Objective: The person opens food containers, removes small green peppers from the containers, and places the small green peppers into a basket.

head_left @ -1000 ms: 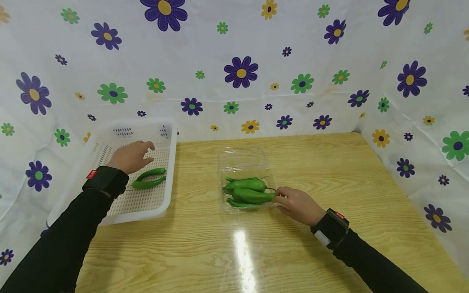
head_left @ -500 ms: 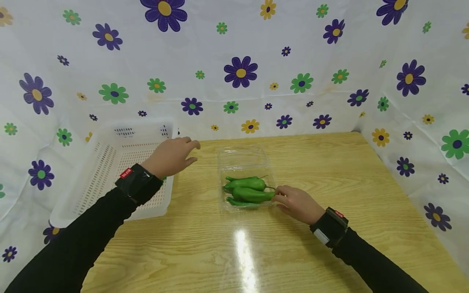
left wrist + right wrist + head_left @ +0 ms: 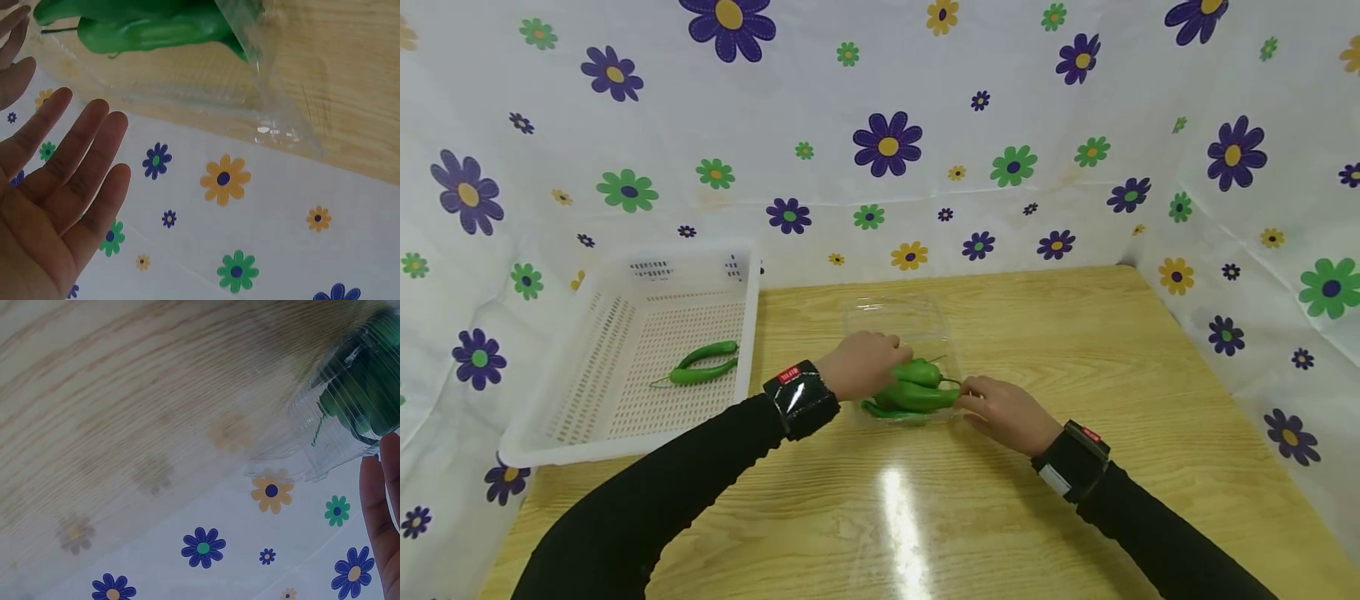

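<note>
A clear plastic clamshell box [image 3: 904, 315] lies on the table with its lid folded back. Several green peppers [image 3: 917, 396] fill its front part, thin and thick ones side by side. My left hand [image 3: 865, 365] is over the left side of the box and covers part of the peppers. In the left wrist view its fingers [image 3: 94, 140] are spread and fairly straight, holding nothing. My right hand [image 3: 1003, 414] grips the right edge of the box with bent fingers, close to the pepper tips. The right wrist view shows its fingertips right at the box wall [image 3: 306, 434].
To the left stands a white perforated basket [image 3: 745, 333] with two slim green peppers [image 3: 703, 373] on its bottom. A flowered cloth [image 3: 820, 100] hangs behind the wooden table [image 3: 1045, 333] and along its sides.
My left hand has moved right, from over the basket to over the clamshell box, uncovering the two peppers in the basket. My right hand has stayed at the box's right edge.
</note>
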Motion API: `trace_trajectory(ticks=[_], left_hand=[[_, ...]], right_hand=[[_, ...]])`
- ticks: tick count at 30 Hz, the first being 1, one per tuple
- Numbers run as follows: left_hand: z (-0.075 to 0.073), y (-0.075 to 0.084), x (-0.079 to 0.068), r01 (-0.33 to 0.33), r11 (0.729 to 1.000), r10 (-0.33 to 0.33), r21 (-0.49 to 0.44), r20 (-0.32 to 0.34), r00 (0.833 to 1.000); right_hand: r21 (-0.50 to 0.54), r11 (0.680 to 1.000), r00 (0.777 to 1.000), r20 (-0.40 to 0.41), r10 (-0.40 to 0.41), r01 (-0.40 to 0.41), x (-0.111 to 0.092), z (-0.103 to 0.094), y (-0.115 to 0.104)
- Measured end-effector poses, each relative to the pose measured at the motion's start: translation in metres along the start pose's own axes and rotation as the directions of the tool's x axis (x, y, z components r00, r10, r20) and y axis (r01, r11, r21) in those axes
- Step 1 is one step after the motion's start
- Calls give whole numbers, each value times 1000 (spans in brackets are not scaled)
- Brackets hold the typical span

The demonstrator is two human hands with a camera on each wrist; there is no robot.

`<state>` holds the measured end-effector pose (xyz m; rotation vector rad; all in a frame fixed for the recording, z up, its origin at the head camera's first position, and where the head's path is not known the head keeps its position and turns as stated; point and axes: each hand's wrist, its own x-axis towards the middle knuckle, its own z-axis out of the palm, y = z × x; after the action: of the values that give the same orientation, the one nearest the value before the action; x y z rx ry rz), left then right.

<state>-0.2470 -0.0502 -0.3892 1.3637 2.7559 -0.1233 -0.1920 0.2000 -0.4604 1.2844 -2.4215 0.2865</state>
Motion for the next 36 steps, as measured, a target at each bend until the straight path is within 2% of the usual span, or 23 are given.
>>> trace_trajectory(ticks=[5, 9, 12, 22, 29, 36], left_hand=[[16, 10, 8, 24, 999, -22, -29, 48, 999], [26, 14, 12, 11, 1000, -10, -9, 32, 999], [30, 15, 13, -3, 999, 3, -38, 14, 1000], [35, 21, 16, -62, 995, 60, -72, -24, 998], [32, 25, 19, -81, 993, 82, -85, 11, 997], [37, 24, 21, -83, 994, 84, -71, 10, 996]], right_hand=[[-8, 1000, 1000, 5, 1, -1, 0, 1, 0], [-6, 1000, 1000, 1, 0, 0, 0, 2, 0], [-4, 1000, 1000, 2, 1, -1, 0, 2, 0], [-9, 1000, 1000, 8, 10, -10, -1, 2, 0], [-4, 1000, 1000, -4, 2, -2, -1, 4, 1], [-7, 1000, 1000, -10, 2, -2, -1, 4, 1]])
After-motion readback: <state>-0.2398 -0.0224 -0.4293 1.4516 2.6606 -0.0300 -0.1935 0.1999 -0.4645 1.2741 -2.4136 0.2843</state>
